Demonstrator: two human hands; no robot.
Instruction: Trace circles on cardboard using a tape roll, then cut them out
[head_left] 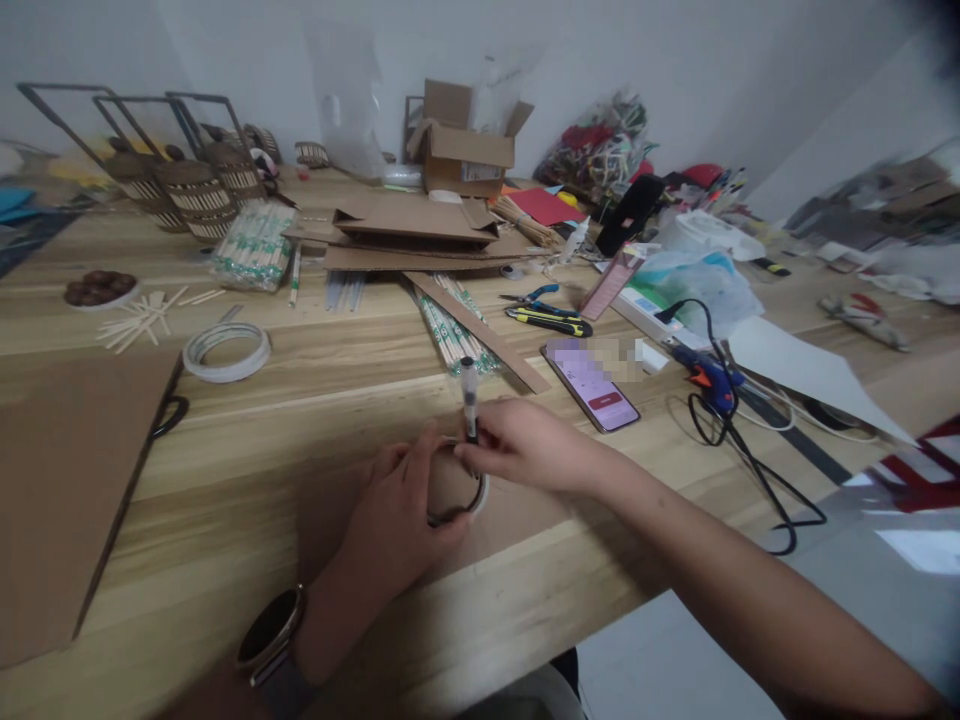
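Note:
A piece of brown cardboard (525, 515) lies flat on the table in front of me. On it rests a ring that looks like a tape roll (482, 497), pale outside and dark inside. My left hand (397, 500) grips the ring from the left, fingers over its far side and thumb along its near side. In my right hand (525, 445) an upright black-and-clear pen (470, 400) is pinched, its lower end at the ring's inner right side. My fingers partly hide the pen's tip and part of the ring.
A phone (592, 385) lies beyond my right forearm, near a blue glue gun (709, 378) with a looping cable. A utility knife (550, 321), bundled sticks (450, 325) and a white tape roll (226, 351) lie farther back. A large cardboard sheet (75, 500) is at left.

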